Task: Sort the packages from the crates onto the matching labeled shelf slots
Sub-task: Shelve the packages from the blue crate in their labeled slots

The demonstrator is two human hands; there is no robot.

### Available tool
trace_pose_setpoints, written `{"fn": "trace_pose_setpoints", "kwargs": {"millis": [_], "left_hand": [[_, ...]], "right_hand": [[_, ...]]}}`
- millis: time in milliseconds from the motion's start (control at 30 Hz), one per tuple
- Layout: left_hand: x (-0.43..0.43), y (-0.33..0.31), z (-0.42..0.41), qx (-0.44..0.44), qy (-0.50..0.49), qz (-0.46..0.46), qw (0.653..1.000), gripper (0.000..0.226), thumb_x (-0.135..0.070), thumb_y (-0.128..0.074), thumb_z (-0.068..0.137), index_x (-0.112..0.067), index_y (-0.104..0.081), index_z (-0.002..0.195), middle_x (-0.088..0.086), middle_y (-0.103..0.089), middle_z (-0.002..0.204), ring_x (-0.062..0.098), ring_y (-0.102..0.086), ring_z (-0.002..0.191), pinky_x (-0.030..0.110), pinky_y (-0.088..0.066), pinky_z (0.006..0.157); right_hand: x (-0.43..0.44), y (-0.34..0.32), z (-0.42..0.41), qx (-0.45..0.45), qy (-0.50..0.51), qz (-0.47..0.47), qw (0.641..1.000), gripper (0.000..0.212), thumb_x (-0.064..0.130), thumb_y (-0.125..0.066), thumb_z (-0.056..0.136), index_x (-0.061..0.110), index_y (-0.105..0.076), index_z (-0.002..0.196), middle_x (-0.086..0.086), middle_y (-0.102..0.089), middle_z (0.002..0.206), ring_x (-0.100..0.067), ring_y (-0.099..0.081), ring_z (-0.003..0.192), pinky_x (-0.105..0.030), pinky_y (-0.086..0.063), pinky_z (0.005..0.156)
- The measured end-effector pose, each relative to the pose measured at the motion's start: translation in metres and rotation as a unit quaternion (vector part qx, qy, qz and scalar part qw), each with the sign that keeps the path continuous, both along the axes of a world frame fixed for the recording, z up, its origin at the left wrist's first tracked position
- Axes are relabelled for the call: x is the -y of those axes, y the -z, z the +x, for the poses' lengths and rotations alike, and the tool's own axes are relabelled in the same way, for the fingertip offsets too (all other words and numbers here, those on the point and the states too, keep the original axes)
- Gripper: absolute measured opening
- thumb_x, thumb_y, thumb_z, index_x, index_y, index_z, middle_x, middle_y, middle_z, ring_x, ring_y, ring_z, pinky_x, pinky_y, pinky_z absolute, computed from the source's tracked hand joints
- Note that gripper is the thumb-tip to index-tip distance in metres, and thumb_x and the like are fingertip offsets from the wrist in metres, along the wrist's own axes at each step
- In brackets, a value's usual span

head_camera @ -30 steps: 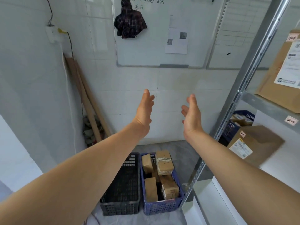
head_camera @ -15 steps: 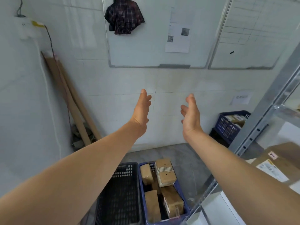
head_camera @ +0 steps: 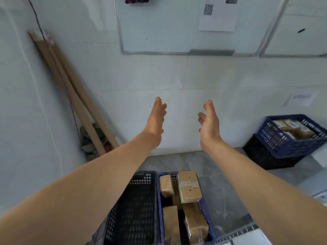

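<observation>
My left hand [head_camera: 156, 121] and my right hand [head_camera: 208, 122] are stretched out in front of me, palms facing each other, fingers straight, holding nothing. Below them on the floor stands a blue crate [head_camera: 160, 206] with several brown cardboard packages; the topmost box [head_camera: 189, 186] has striped tape round it. A black crate [head_camera: 134, 209] stands right beside the blue crate on its left; I see no packages in it. At the far right another blue crate [head_camera: 286, 140] full of packages sits on top of a black crate [head_camera: 261, 156].
Long wooden boards [head_camera: 70, 92] lean in the left corner above some rubble. Whiteboards [head_camera: 177, 32] hang on the tiled wall ahead. A strip of the metal shelf frame [head_camera: 237, 233] shows at the bottom right. Grey floor lies between the crates.
The view has swung left and down: the shelf with its boxes has left the frame, and the crates on the floor sit more central. Both hands stay open and empty.
</observation>
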State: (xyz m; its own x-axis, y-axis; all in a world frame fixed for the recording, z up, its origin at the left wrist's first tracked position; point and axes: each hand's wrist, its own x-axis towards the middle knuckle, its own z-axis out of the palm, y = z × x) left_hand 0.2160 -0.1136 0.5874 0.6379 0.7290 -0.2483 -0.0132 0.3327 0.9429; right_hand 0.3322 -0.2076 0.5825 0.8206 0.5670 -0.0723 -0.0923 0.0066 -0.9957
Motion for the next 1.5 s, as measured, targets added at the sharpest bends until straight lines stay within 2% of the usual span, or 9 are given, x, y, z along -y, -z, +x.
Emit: {"fn": "trace_pose_setpoints", "kwargs": {"millis": [200, 467, 600, 733, 1033, 1167, 1267, 1367, 1500], "left_hand": [[-0.023, 0.056, 0.041, -0.032, -0.035, -0.05, 0.998, 0.078, -0.074, -0.018, 0.097, -0.029, -0.028, 0.159, -0.003, -0.021, 0.167, 0.018, -0.013, 0.155, 0.053, -0.008, 0.124], [-0.037, 0.143, 0.077, -0.08, -0.039, -0.141, 0.986, 0.077, -0.073, -0.014, 0.098, -0.028, -0.02, 0.161, -0.003, -0.015, 0.168, 0.019, -0.007, 0.156, 0.053, -0.001, 0.125], [-0.041, 0.194, 0.085, 0.109, -0.099, -0.302, 0.942, 0.08, -0.076, -0.015, 0.096, -0.03, -0.008, 0.161, -0.002, -0.006, 0.17, 0.022, -0.002, 0.156, 0.053, 0.0, 0.122], [-0.046, 0.258, 0.093, -0.1, -0.028, -0.181, 0.978, 0.076, -0.075, -0.019, 0.097, -0.033, -0.021, 0.16, -0.008, -0.02, 0.167, 0.015, -0.013, 0.154, 0.054, -0.002, 0.123], [-0.044, 0.391, 0.112, -0.175, 0.015, -0.213, 0.961, 0.08, -0.078, -0.018, 0.094, -0.032, -0.026, 0.159, -0.004, -0.02, 0.167, 0.022, -0.014, 0.154, 0.058, -0.005, 0.123], [-0.042, 0.458, 0.124, -0.197, 0.021, -0.227, 0.953, 0.076, -0.074, -0.018, 0.096, -0.032, -0.028, 0.158, -0.005, -0.022, 0.167, 0.023, -0.013, 0.155, 0.056, -0.005, 0.122], [-0.038, 0.508, 0.134, -0.216, 0.024, -0.238, 0.947, 0.075, -0.074, -0.019, 0.096, -0.033, -0.03, 0.157, -0.007, -0.024, 0.166, 0.023, -0.014, 0.154, 0.056, -0.006, 0.121], [-0.036, 0.551, 0.149, -0.233, 0.029, -0.252, 0.939, 0.076, -0.075, -0.02, 0.096, -0.032, -0.032, 0.157, -0.007, -0.025, 0.165, 0.022, -0.015, 0.154, 0.054, -0.01, 0.121], [-0.033, 0.598, 0.172, -0.236, 0.037, -0.269, 0.933, 0.075, -0.074, -0.02, 0.096, -0.031, -0.033, 0.156, -0.006, -0.024, 0.166, 0.022, -0.018, 0.153, 0.055, -0.01, 0.12]], "right_hand": [[-0.04, 0.059, 0.058, -0.019, -0.039, -0.032, 0.999, 0.063, 0.062, -0.034, 0.106, 0.024, -0.042, 0.155, -0.004, -0.045, 0.159, -0.017, -0.042, 0.146, -0.039, -0.027, 0.122], [-0.052, 0.147, 0.092, -0.07, -0.049, -0.111, 0.99, 0.065, 0.062, -0.031, 0.106, 0.024, -0.036, 0.159, -0.001, -0.04, 0.162, -0.018, -0.038, 0.148, -0.034, -0.025, 0.116], [-0.053, 0.198, 0.099, -0.096, -0.048, -0.138, 0.985, 0.085, 0.074, -0.033, 0.091, 0.026, -0.031, 0.161, 0.002, -0.035, 0.165, -0.015, -0.033, 0.15, -0.036, -0.021, 0.122], [-0.053, 0.248, 0.104, -0.124, -0.022, -0.152, 0.98, 0.096, 0.084, -0.038, 0.079, 0.032, -0.033, 0.16, 0.004, -0.036, 0.165, -0.015, -0.033, 0.152, -0.048, -0.02, 0.127], [-0.035, 0.4, 0.134, -0.193, 0.006, -0.204, 0.96, 0.126, 0.109, -0.048, 0.044, 0.045, -0.042, 0.152, 0.007, -0.048, 0.157, -0.02, -0.045, 0.144, -0.056, -0.033, 0.121], [-0.027, 0.458, 0.148, -0.191, 0.015, -0.26, 0.947, 0.061, 0.091, -0.041, 0.071, 0.053, -0.055, 0.117, 0.006, -0.061, 0.135, -0.018, -0.058, 0.125, -0.054, -0.046, 0.112], [-0.019, 0.51, 0.163, -0.165, 0.013, -0.291, 0.942, 0.02, 0.066, -0.033, 0.103, 0.053, -0.047, 0.098, 0.01, -0.062, 0.109, -0.006, -0.06, 0.098, -0.036, -0.055, 0.085], [-0.015, 0.549, 0.178, -0.147, 0.015, -0.317, 0.937, 0.022, 0.052, -0.03, 0.11, 0.047, -0.044, 0.094, 0.019, -0.054, 0.094, 0.003, -0.054, 0.081, -0.023, -0.044, 0.066], [-0.02, 0.592, 0.199, -0.144, 0.009, -0.326, 0.934, 0.027, 0.05, -0.031, 0.111, 0.045, -0.046, 0.088, 0.021, -0.052, 0.088, 0.005, -0.052, 0.075, -0.021, -0.045, 0.065]]}}
